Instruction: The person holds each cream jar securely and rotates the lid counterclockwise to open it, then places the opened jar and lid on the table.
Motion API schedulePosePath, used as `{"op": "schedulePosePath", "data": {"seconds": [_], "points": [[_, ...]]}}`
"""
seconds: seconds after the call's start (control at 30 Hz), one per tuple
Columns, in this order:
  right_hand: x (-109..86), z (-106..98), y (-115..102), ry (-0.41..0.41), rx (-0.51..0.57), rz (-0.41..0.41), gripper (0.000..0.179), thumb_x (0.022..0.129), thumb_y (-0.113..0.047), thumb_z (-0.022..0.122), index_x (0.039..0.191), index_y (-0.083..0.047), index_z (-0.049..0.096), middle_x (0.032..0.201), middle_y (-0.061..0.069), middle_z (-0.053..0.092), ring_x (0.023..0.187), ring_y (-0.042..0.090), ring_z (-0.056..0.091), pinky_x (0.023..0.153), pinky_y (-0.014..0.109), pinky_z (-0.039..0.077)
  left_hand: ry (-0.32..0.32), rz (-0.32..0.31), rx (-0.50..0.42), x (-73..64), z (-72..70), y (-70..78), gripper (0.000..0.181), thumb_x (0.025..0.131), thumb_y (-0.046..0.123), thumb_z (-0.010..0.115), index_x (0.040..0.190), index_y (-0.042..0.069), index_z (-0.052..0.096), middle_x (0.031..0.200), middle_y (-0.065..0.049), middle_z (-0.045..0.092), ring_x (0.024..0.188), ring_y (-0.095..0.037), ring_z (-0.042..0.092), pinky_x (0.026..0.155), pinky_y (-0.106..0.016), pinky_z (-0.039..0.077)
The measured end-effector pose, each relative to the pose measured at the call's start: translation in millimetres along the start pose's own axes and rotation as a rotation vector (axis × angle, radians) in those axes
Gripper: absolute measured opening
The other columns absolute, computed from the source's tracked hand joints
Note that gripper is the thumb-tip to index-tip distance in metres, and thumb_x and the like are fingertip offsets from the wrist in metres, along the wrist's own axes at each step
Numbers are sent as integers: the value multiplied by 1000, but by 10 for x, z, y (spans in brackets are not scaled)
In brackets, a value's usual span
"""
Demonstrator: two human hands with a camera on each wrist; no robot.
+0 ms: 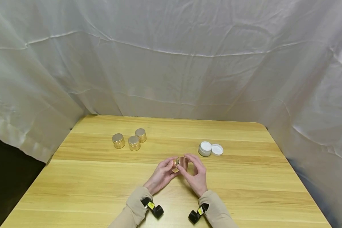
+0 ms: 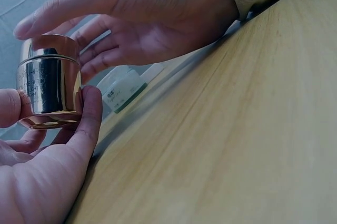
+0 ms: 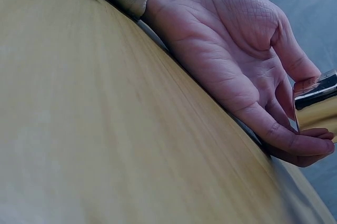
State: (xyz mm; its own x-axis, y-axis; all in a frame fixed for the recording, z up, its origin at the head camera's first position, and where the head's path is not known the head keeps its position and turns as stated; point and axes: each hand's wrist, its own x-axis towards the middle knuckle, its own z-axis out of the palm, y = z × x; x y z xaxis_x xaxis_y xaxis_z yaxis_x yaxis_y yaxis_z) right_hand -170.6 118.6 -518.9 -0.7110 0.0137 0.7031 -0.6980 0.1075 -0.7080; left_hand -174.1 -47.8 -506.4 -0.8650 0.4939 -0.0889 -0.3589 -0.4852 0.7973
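Observation:
A shiny gold jar with dark lettering is held tilted above the table, between both hands. My left hand grips its body, thumb on one side and fingers on the other, also in the right wrist view. Thumb and fingers of my right hand curl round the lid end. The lid sits on the jar with a thin seam below it. Beyond the right hand stands a frosted jar with a white top surface. A round white lid lies against its right side.
Three closed gold jars stand grouped at the back left of the wooden table. Pale curtains hang behind the table and along its sides. Each wrist carries a small black camera.

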Motion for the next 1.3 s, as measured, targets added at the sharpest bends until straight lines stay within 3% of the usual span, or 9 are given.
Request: {"op": "schedulePosePath", "data": {"seconds": [0.13, 0.2, 0.4, 0.5, 0.63, 0.83, 1.07, 1.1, 1.3], "points": [[-5, 1, -13, 27, -109, 26, 48, 66, 20, 80, 111, 14, 66, 102, 29, 64, 90, 31, 61, 89, 21, 53, -6, -2, 3, 6, 0, 1, 47, 108, 14, 38, 148, -6, 28, 129, 0, 55, 117, -10, 60, 113, -33, 49], [-8, -2, -12, 30, -134, 29, 46, 66, 18, 81, 109, 14, 67, 101, 29, 65, 89, 31, 61, 85, 21, 53, -7, -3, 6, 7, -1, 1, 47, 108, 14, 39, 148, -7, 28, 130, 0, 55, 118, -10, 60, 114, -34, 49], [-11, -17, 1, -48, -7, 2, 44, 72, 21, 75, 114, 17, 63, 111, 32, 61, 107, 12, 61, 100, 16, 50, -1, 5, 9, 5, -13, -6, 45, 108, 15, 39, 146, -6, 31, 126, 1, 57, 117, -9, 61, 113, -34, 49], [-13, -22, 7, -72, 40, 0, 46, 75, 20, 72, 119, 16, 61, 115, 34, 59, 115, 9, 58, 107, 16, 47, -3, 9, 11, 4, -17, -7, 45, 108, 15, 39, 146, -6, 31, 126, 0, 57, 117, -9, 61, 113, -34, 49], [-14, -20, 10, -42, 18, -2, 49, 75, 18, 74, 122, 13, 62, 116, 34, 58, 116, 9, 58, 109, 16, 46, 5, -1, 12, 3, -9, -2, 46, 108, 15, 40, 148, -6, 30, 130, -2, 56, 118, -10, 61, 113, -34, 49], [-12, -11, 3, -14, 12, -2, 49, 71, 19, 78, 117, 19, 61, 113, 33, 60, 114, 8, 60, 106, 16, 48, 10, -7, 3, 4, -7, -3, 46, 107, 15, 40, 148, -5, 30, 128, -2, 56, 117, -10, 61, 113, -32, 49], [0, -14, -7, -75, 82, -38, 45, 73, 24, 70, 117, 18, 62, 114, 37, 58, 120, 8, 58, 112, 19, 46, -5, 7, 11, 2, -13, -9, 41, 108, 15, 40, 144, -3, 35, 118, 3, 58, 112, -8, 61, 109, -31, 52], [-1, -16, -4, -82, 85, -41, 45, 73, 24, 70, 117, 18, 61, 117, 33, 60, 121, 8, 57, 113, 19, 45, -7, 8, 10, 3, -14, -10, 40, 108, 15, 40, 143, -3, 36, 118, 3, 58, 112, -8, 61, 109, -31, 52], [-11, -12, -2, -24, -7, -6, 47, 74, 17, 76, 119, 12, 64, 119, 28, 61, 121, 6, 56, 111, 17, 45, 6, 2, 5, 2, -10, -8, 43, 107, 15, 41, 145, -3, 35, 122, 3, 58, 114, -9, 61, 111, -34, 51]]}}
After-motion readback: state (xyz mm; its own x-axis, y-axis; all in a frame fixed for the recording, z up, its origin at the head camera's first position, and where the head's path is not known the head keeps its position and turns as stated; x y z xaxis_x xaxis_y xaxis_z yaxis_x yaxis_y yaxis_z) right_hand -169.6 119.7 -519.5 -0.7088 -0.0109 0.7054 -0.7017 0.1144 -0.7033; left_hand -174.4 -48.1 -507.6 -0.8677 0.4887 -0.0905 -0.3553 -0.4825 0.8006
